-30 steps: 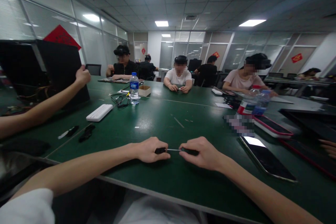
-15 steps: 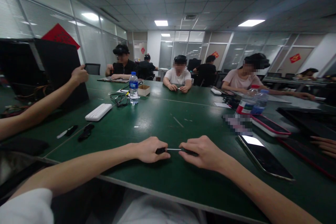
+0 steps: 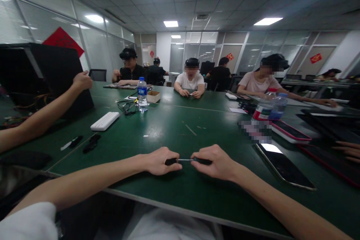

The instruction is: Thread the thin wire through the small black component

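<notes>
Just above the near part of the green table, my left hand (image 3: 161,161) and my right hand (image 3: 214,162) face each other. Between them runs a thin metal shaft (image 3: 185,159) with a black grip at each end, like a slim screwdriver. My left hand is closed around the black end (image 3: 171,161). Pinched along the other black handle (image 3: 203,161) are the fingers of my right hand. My fingers hide part of both ends, so I cannot tell whether the tool is one piece or two. A smartphone (image 3: 285,167) lies to the right of my right hand.
A white power strip or box (image 3: 105,121), black cable (image 3: 128,107) and water bottle (image 3: 142,97) stand ahead left. Small black items (image 3: 91,143) lie nearer. Another person's hand (image 3: 82,81) grips a black computer case (image 3: 60,71). More bottles (image 3: 263,110) are right; people sit across the table (image 3: 168,127).
The camera view has shifted very slightly. Both my hands keep their hold on the tool, with almost no visible movement. The dark item at the far right has moved a little.
</notes>
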### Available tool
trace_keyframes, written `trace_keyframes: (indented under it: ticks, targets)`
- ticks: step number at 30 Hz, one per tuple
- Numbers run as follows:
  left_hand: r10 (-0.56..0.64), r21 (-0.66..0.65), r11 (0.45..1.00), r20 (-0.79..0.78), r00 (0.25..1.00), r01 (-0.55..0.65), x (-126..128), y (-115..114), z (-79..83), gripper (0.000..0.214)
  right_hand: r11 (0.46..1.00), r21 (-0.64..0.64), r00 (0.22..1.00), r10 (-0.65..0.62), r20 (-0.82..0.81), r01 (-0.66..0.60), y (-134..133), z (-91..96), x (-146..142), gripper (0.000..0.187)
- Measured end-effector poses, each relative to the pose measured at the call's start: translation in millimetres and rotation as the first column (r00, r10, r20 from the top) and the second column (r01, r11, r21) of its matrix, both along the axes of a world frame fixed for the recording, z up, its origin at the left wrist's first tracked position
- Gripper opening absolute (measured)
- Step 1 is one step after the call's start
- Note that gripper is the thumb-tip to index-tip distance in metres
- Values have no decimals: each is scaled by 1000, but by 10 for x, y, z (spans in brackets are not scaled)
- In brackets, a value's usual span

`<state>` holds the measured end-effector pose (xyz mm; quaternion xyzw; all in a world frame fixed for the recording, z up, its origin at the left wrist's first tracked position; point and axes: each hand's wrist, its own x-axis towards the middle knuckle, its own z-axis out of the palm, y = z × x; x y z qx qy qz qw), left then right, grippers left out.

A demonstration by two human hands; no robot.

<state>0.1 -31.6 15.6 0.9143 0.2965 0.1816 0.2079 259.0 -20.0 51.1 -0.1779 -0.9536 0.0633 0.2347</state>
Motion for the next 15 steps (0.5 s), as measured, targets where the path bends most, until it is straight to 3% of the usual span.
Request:
trace_keyframes:
  ticks: [15]
  targets:
    - [-85,-166,981,124,989,105,2,-37,49,43,991,-131,998,33,-57,-41,35,-18,5,28]
